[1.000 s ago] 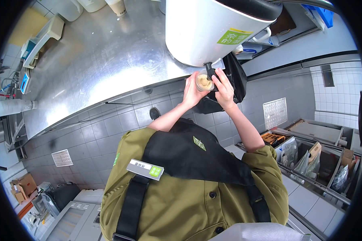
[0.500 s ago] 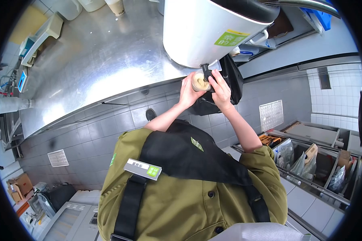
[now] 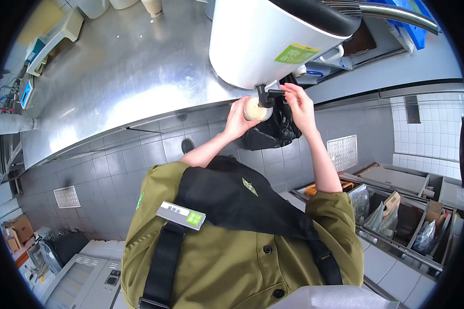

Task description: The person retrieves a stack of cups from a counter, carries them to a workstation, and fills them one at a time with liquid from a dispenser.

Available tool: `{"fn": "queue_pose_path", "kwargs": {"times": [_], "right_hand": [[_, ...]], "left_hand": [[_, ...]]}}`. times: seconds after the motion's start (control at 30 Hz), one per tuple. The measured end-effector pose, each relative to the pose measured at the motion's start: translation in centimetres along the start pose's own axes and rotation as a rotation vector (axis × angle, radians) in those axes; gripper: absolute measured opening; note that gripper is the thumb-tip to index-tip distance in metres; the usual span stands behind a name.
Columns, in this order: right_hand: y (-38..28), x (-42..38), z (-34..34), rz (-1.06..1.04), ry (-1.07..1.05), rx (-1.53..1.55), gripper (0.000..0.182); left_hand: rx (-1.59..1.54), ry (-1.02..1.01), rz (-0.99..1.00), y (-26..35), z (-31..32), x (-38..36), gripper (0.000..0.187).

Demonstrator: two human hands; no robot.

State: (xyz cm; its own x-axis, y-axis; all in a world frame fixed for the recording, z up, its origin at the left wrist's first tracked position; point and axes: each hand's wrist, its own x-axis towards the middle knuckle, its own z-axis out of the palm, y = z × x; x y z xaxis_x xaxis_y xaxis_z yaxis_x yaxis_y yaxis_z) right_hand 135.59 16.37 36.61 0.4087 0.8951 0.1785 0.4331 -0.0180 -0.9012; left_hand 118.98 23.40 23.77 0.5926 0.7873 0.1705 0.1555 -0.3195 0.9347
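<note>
A large white dispenser (image 3: pixel 258 44) with a green label stands at the counter's edge. From its base a black tap (image 3: pixel 263 96) points downward. My left hand (image 3: pixel 236 121) is wrapped round a clear cup (image 3: pixel 254 111) under the spout, and a pale, frothy drink shows inside it. The tap hides part of the cup's mouth. Sticking out to the right is the tap's black lever (image 3: pixel 277 93). My right hand (image 3: pixel 300 107) has its fingertips at the end of that lever, thumb and fingers drawn together.
The steel counter (image 3: pixel 134 67) runs left, with a paper cup (image 3: pixel 152 7) at its back. Below the tap hangs a black plastic bag (image 3: pixel 273 131). A metal whisk (image 3: pixel 376 9) lies over the dispenser's top. Open drawers (image 3: pixel 397 216) with bagged goods stand at right.
My right hand has moved right, away from the cup, and the lever has swung out to the right. The cup stays under the spout; its contents look paler and frothier.
</note>
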Motion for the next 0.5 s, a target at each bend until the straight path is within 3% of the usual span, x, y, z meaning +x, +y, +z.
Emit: {"fn": "queue_pose_path", "kwargs": {"times": [0.3,0.5], "right_hand": [[5.1,-5.5,-1.7,0.253,0.165,0.108,0.026],[8.1,-8.5,-0.2,0.360,0.160,0.140,0.025]], "left_hand": [[-0.044,-0.224,-0.075,0.4,-2.7,-2.7,0.087],[-0.216,-0.113,-0.209,3.9,-9.7,-6.3,0.089]]}}
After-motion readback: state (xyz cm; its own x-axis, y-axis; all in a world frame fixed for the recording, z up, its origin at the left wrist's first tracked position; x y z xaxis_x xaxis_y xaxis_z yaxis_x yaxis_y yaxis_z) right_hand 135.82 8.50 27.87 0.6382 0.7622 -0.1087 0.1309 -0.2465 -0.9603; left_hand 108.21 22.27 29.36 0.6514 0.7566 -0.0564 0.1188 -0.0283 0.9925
